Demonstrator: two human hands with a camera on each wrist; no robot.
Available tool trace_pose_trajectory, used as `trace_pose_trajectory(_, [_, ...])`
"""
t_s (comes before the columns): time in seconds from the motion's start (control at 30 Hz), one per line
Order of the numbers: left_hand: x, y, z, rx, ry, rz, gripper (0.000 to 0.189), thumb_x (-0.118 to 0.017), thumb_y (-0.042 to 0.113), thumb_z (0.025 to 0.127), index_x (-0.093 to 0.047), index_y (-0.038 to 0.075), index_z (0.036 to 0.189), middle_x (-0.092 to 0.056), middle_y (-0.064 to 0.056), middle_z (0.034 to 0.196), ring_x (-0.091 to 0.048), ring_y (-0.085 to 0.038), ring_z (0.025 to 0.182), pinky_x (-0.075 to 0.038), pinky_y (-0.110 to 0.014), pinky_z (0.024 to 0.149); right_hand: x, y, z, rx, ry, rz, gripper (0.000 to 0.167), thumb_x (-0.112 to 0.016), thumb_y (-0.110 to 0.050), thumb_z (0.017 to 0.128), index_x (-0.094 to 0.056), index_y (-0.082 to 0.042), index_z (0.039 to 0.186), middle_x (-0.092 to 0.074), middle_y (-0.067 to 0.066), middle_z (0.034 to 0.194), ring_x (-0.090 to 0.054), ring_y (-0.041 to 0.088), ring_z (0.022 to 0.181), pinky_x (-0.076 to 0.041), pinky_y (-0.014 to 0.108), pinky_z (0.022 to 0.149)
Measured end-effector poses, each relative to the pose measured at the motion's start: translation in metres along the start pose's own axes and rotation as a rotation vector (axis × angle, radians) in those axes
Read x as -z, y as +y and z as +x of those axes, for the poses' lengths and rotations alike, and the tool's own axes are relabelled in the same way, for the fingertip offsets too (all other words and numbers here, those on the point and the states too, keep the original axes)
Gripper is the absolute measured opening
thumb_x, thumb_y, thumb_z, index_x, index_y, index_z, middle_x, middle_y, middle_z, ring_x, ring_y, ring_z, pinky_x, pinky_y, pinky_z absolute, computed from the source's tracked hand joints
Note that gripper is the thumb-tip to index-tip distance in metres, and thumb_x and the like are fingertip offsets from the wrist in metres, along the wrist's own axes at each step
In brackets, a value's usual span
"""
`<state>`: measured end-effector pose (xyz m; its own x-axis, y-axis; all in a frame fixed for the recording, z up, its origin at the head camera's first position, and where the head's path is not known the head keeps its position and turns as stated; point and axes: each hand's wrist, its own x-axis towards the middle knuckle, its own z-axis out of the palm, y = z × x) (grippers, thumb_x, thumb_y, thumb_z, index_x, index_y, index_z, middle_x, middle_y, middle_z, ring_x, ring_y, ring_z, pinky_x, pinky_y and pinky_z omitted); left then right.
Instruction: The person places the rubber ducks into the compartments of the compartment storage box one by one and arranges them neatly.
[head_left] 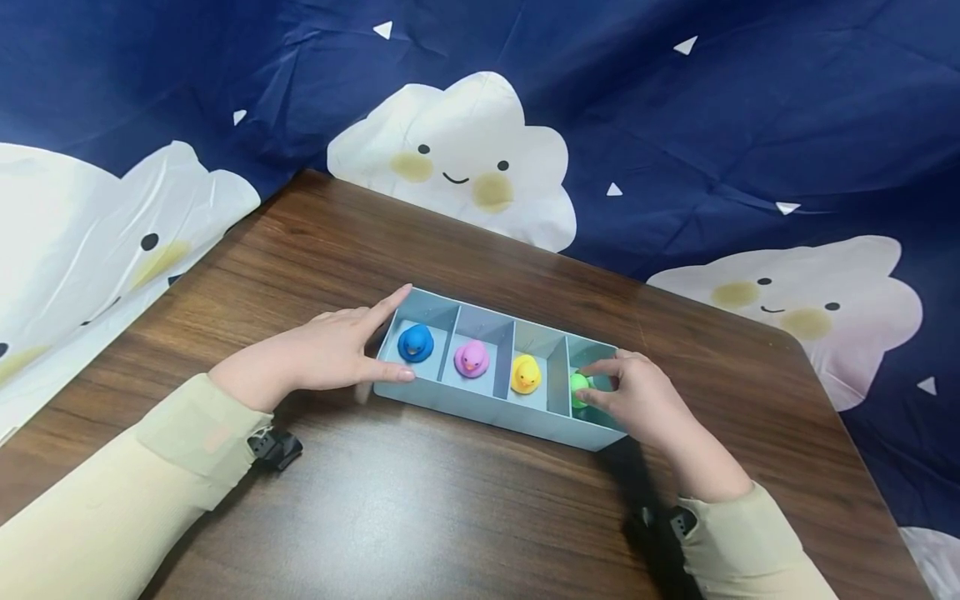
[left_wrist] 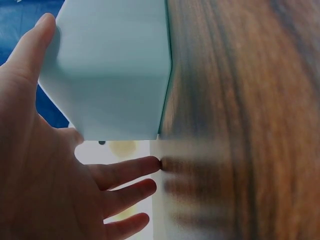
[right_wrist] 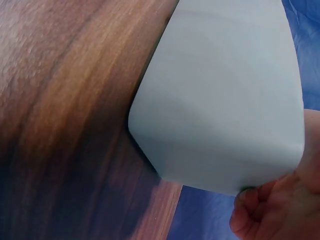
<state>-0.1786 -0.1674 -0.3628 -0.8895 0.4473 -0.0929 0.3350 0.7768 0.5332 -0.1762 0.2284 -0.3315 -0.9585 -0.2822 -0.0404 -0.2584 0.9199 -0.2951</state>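
A pale blue box (head_left: pixel 495 408) with compartments in a row sits on the table. A blue rubber duck (head_left: pixel 416 343) lies in the leftmost compartment, a pink duck (head_left: pixel 472 359) and a yellow duck (head_left: pixel 527 375) in the middle ones. My left hand (head_left: pixel 330 346) holds the box's left end between thumb and index finger; in the left wrist view its other fingers stretch out beside the box. Inside the rightmost compartment, my right hand (head_left: pixel 637 392) pinches a green duck (head_left: pixel 578 389), partly covered by the fingers. The right wrist view shows just the box's outside and part of the hand.
The brown wooden table (head_left: pixel 360 492) extends around the box. Behind it hangs a dark blue cloth (head_left: pixel 637 108) with smiling white clouds. Each wrist wears a small black device, such as the one (head_left: pixel 276 447) on the left.
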Motion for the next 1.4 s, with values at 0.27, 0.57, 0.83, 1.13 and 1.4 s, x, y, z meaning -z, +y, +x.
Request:
trace_pose_trajectory(0.27, [0.0001,0.0008,0.0001,0.002,-0.006,-0.004,0.107,-0.057,0.075,0.083,0.006,0.034,0.159,-0.033,-0.016,0.156,-0.032,-0.038,0.141,-0.018,-0.058,0.112,0.0005,-0.002,0.0005,-0.008,-0.022,-0.048,0.033,-0.081,-0.02,0.084,-0.075,-0.006,0.113,-0.048,0.004,0.072,-0.044,0.022,0.073,-0.037,0.034,0.057])
trace_pose_trajectory(0.57, [0.0006,0.0001,0.0,-0.001,-0.003,0.006,0.109,-0.055,0.079,0.081,0.006,0.034,0.159,-0.032,-0.018,0.156,-0.032,-0.039,0.141,-0.018,-0.059,0.112,0.0032,-0.0026,-0.0008,-0.016,-0.054,-0.055,0.034,-0.077,-0.013,0.087,-0.073,-0.011,0.121,-0.047,0.004,0.074,-0.046,0.026,0.086,-0.037,0.036,0.062])
trace_pose_trajectory(0.83, [-0.0001,-0.0009,0.0005,0.0,-0.005,0.008,0.111,-0.053,0.082,0.079,0.005,0.033,0.159,-0.032,-0.017,0.156,-0.032,-0.039,0.141,-0.018,-0.059,0.112,0.003,-0.0035,-0.0013,-0.014,-0.051,-0.057,0.036,-0.077,-0.009,0.087,-0.073,-0.013,0.123,-0.047,0.004,0.075,-0.045,0.026,0.083,-0.037,0.035,0.059])
trace_pose_trajectory(1.13, [-0.0003,0.0002,-0.0009,0.001,-0.007,-0.004,0.108,-0.055,0.078,0.081,0.006,0.033,0.159,-0.033,-0.018,0.155,-0.031,-0.039,0.141,-0.018,-0.059,0.112,0.0047,-0.003,0.0002,-0.02,-0.051,-0.022,0.038,-0.079,-0.015,0.086,-0.072,-0.009,0.123,-0.049,0.003,0.072,-0.05,0.029,0.086,-0.04,0.037,0.063])
trace_pose_trajectory(1.4, [0.0011,0.0018,-0.0017,0.006,-0.014,-0.016,0.108,-0.054,0.08,0.081,0.007,0.035,0.158,-0.032,-0.018,0.156,-0.031,-0.039,0.141,-0.017,-0.059,0.113,0.0006,-0.0018,0.0006,0.013,0.052,-0.029,0.04,-0.081,-0.029,0.084,-0.075,0.004,0.104,-0.06,0.005,0.081,-0.049,0.023,0.077,-0.042,0.036,0.064])
